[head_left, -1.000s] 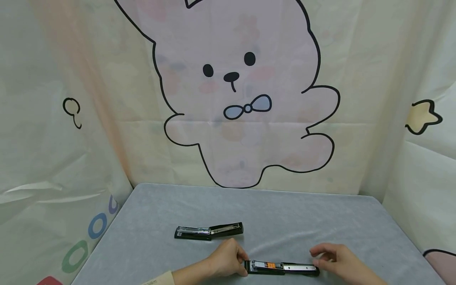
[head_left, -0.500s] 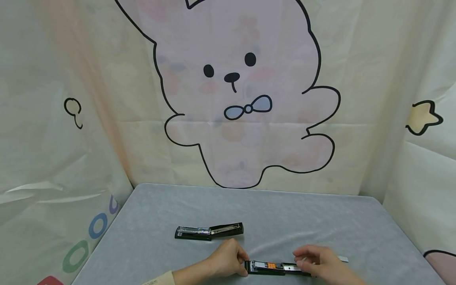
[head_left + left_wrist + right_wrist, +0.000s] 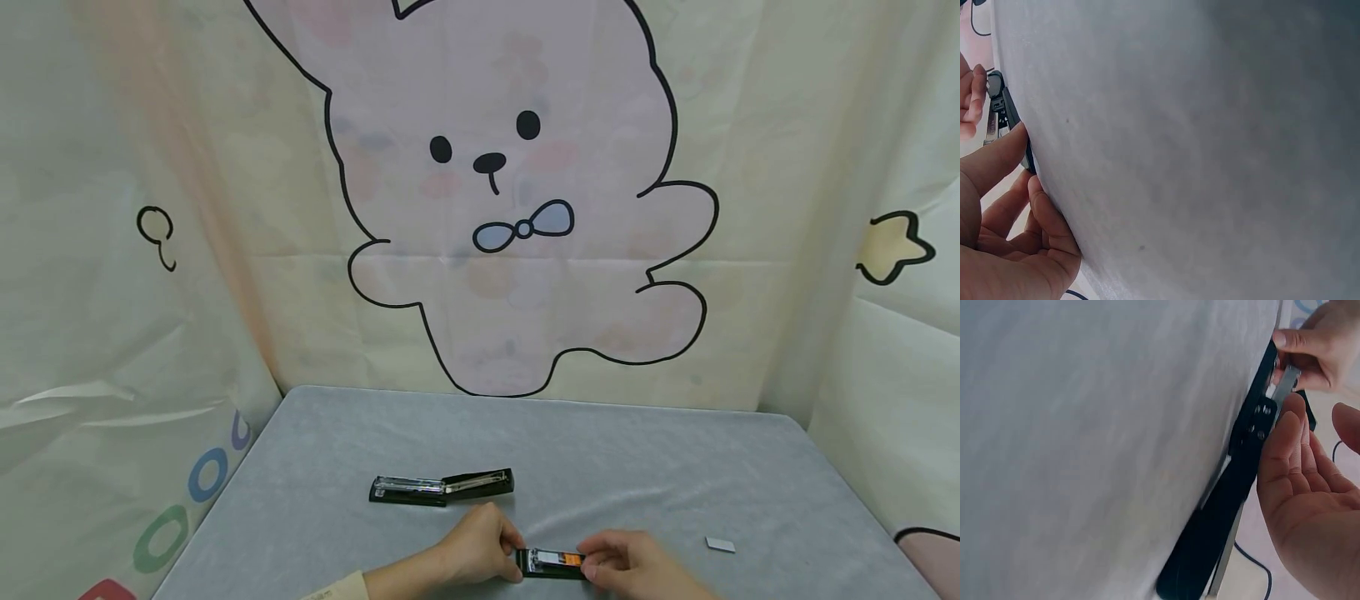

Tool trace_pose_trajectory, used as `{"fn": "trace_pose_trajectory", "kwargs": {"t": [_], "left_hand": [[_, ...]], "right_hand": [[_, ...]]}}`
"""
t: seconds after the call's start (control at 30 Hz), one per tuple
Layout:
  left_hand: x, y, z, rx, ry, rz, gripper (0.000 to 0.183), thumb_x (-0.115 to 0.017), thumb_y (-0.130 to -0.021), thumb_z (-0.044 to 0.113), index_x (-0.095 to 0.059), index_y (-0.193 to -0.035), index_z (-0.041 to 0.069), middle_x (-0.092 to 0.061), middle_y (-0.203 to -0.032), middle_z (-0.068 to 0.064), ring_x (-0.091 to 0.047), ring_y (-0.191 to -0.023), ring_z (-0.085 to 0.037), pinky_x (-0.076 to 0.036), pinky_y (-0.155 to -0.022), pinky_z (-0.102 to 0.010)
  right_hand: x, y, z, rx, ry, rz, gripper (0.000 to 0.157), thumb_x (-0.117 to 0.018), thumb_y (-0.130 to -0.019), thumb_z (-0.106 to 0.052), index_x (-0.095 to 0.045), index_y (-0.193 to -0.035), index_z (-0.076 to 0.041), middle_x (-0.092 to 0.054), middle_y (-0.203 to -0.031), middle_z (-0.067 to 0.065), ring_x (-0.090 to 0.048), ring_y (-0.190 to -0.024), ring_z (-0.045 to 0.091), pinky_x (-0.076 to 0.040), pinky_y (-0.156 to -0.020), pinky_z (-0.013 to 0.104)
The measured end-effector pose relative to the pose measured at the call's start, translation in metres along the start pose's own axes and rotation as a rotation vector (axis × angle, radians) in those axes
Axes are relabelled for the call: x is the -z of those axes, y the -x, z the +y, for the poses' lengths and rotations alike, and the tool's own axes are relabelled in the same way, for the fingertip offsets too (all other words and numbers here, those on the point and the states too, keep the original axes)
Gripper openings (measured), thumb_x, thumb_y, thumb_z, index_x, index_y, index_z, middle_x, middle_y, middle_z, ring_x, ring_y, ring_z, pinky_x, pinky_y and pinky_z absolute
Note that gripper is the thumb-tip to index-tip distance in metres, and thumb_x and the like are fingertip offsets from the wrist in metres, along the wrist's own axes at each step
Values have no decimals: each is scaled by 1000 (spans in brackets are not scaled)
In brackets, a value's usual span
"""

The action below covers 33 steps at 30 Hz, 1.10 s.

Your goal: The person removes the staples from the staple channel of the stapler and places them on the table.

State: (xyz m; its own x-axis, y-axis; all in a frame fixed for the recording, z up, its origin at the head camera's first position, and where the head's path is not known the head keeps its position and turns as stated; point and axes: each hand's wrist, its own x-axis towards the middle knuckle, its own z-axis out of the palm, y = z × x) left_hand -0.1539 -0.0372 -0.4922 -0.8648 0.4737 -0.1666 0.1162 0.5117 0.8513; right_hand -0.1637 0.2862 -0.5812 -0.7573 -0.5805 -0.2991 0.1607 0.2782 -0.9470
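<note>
A black stapler (image 3: 551, 572), folded out flat, lies near the table's front edge. My left hand (image 3: 480, 546) pinches its left end between thumb and fingers. Over its right half is my right hand (image 3: 633, 562), hiding that part in the head view, with fingertips beside the orange label (image 3: 573, 560). From the right wrist, the right hand (image 3: 1310, 494) has its fingers extended together at the stapler's metal channel (image 3: 1286, 384), thumb held apart. Also there, the black body (image 3: 1204, 531) stretches below the hinge. A second opened stapler (image 3: 408, 492) lies behind the left hand.
A small light-grey strip (image 3: 720, 544), staple-like in shape, lies on the table to the right of my right hand. Grey cloth covers the table (image 3: 637, 450). A printed curtain (image 3: 300, 333) hangs behind it and along both sides.
My right hand has moved left along the stapler, from its right end toward the middle, which uncovers the small grey strip on the table. The left hand has kept its place.
</note>
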Motion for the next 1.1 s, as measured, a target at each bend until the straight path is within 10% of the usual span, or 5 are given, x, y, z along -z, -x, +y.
{"fn": "trace_pose_trajectory", "kwargs": {"t": [0.47, 0.8, 1.1], "left_hand": [[-1, 1, 0, -48, -28, 33, 24, -91, -63, -6, -82, -81, 5, -54, -58, 12, -45, -56, 0, -36, -56, -18], [-3, 0, -3, -58, -33, 49, 24, -91, -61, -6, -81, -79, 7, -53, -57, 14, -44, -55, 0, -35, -54, -18], [-4, 1, -3, -48, -49, 58, 24, -91, -61, -5, -82, -79, 8, -54, -58, 13, -44, -56, 0, -35, -54, -19]], "right_hand": [[-22, -15, -12, -70, -78, 9, 40, -75, -98, -25, -70, -127, 2, -76, -107, 14, -71, -86, 29, -57, -75, 37], [-65, 9, -101, -140, 27, 109, 29, -65, -101, -7, -69, -120, 14, -77, -94, 9, -63, -71, 10, -52, -67, 27], [-75, 10, -106, -175, -62, 132, 28, -63, -101, -5, -69, -119, 16, -77, -90, 9, -65, -69, 8, -54, -67, 23]]}}
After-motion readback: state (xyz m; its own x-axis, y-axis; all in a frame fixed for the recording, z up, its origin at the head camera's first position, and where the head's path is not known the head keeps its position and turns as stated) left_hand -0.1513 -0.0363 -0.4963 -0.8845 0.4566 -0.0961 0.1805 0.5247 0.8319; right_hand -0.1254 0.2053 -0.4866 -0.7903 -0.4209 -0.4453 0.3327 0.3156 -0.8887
